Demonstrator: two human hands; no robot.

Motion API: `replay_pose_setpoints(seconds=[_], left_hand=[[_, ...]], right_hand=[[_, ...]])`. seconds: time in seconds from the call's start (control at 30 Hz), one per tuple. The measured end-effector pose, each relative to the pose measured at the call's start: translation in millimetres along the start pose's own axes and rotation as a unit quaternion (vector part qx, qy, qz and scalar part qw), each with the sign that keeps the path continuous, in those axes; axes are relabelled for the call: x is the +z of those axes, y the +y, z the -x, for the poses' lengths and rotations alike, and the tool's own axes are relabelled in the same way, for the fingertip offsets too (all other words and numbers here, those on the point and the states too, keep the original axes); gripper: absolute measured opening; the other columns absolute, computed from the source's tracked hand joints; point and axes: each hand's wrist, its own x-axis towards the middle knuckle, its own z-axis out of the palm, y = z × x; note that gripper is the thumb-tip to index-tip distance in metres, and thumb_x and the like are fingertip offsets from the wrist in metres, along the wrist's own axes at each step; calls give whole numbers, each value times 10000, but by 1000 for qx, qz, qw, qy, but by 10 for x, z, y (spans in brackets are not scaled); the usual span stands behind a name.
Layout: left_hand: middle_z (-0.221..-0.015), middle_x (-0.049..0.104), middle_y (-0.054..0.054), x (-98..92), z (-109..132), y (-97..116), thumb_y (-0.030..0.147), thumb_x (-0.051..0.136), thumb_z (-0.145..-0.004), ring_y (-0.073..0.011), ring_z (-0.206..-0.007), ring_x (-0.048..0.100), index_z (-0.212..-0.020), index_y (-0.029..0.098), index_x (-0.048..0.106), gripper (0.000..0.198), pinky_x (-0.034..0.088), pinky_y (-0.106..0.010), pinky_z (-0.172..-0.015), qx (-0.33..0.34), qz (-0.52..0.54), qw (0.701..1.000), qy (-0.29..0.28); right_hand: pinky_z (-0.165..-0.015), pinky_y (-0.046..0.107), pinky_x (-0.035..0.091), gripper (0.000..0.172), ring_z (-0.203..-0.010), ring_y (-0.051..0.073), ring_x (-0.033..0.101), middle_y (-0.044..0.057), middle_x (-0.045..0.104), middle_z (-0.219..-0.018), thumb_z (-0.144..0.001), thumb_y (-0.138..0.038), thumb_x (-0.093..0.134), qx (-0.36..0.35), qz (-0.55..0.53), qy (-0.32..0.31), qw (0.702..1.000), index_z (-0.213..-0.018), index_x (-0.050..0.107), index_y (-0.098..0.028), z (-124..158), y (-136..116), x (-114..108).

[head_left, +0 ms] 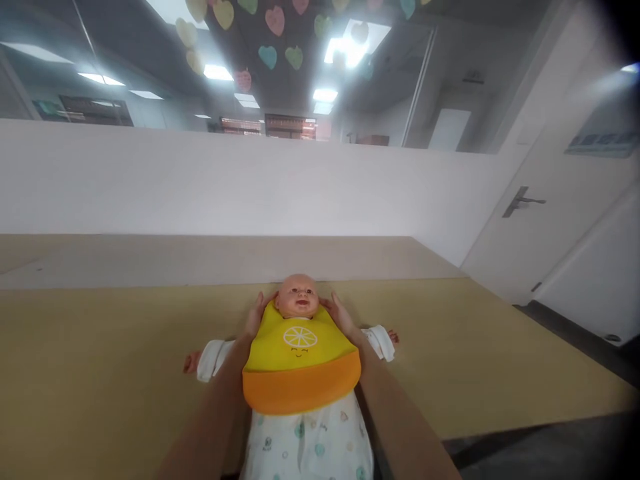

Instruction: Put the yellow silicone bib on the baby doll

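Observation:
A baby doll (299, 291) lies on its back on the table, its head toward the wall and its arms spread out to both sides. Over its chest is a yellow bib (270, 343) with a white citrus slice, a smiling face and an orange catch pocket (303, 390) along the bottom. My left hand (257, 315) grips the bib's upper edge at one side of the doll's neck. On the other side, my right hand (340, 315) holds the opposite upper edge. The fingertips of both hands are partly hidden behind the neck. Below the bib shows white printed clothing (310, 440).
The wooden table (100, 347) stretches to both sides, with a pale strip (225, 257) along its back. Behind it stands a white wall (250, 187) below glass decorated with heart-shaped notes (275, 21). A white door (565, 207) is on the right.

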Motion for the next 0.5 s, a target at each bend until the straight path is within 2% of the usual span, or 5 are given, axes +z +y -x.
replay_pose_setpoints(seconds=[0.07,0.13,0.27,0.37,0.5], left_hand=[[-1268,624,-127,10,282,-59,509,424,-863,-274,-1294,493,-1248,110,560,571,395,-423,-1088,-20,23,999,-11],[-1350,575,-112,11,526,-106,387,505,-759,-283,-1320,462,-1325,88,500,641,379,-391,-1095,-37,31,999,-19],[-1300,620,-91,26,892,-111,188,540,-556,-347,-1288,482,-1374,111,486,824,423,-410,-1036,-77,2,996,-34],[-1263,642,-106,46,1087,-92,205,566,-562,-362,-1265,506,-1311,123,565,754,453,-420,-994,-79,-45,996,-9],[-1311,604,-125,48,1268,-117,295,671,-556,-360,-1293,482,-1137,132,678,604,412,-425,-1053,-37,-102,994,18]], right_hand=[[-1034,355,473,704,-1132,177,600,150,453,-1368,-933,-613,220,1,-6,7,1000,-1382,392,-98,290,124,32],[-1010,339,481,706,-1116,181,602,137,465,-1360,-883,-636,351,-3,-9,19,1000,-1354,428,-116,541,241,43],[-1026,286,468,808,-1192,190,550,116,451,-1380,-703,-648,603,-16,-14,53,998,-1298,488,-114,879,436,56],[-1061,261,448,789,-1265,176,499,70,443,-1397,-647,-604,668,-23,-25,87,996,-1272,511,-150,1043,556,100],[-1050,254,455,719,-1253,163,511,52,492,-1352,-622,-518,691,-14,-62,132,989,-1228,546,-159,1252,635,191]])
